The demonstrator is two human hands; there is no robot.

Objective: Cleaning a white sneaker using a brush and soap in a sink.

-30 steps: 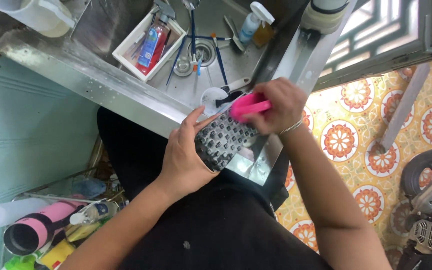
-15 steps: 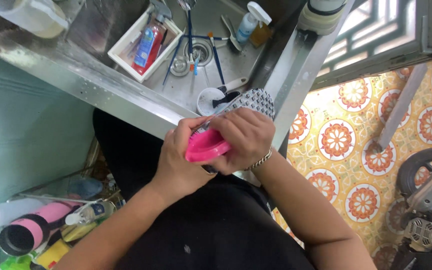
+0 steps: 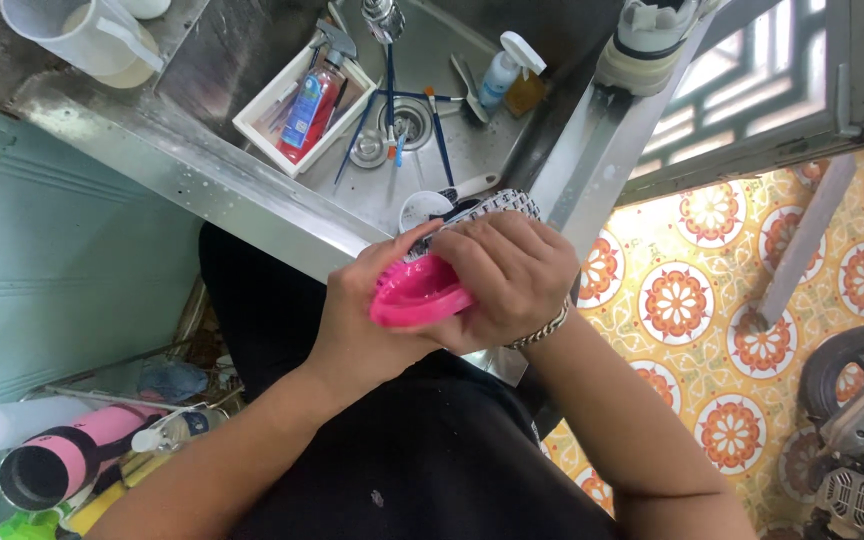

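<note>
Gripping a bright pink plastic scrub brush (image 3: 418,296), the right hand (image 3: 508,277) pressed it against a grey studded shoe sole (image 3: 497,206) clasped by the left hand (image 3: 367,322), just before the steel sink (image 3: 372,180).

The brush (image 3: 417,296) is bright pink. The shoe sole (image 3: 497,205) shows a black-and-white studded pattern. The floor (image 3: 712,300) is yellow with orange-and-white flower medallions. The sink (image 3: 372,180) is grey steel, its tray (image 3: 270,110) white, the wall (image 3: 62,260) pale teal.
</note>
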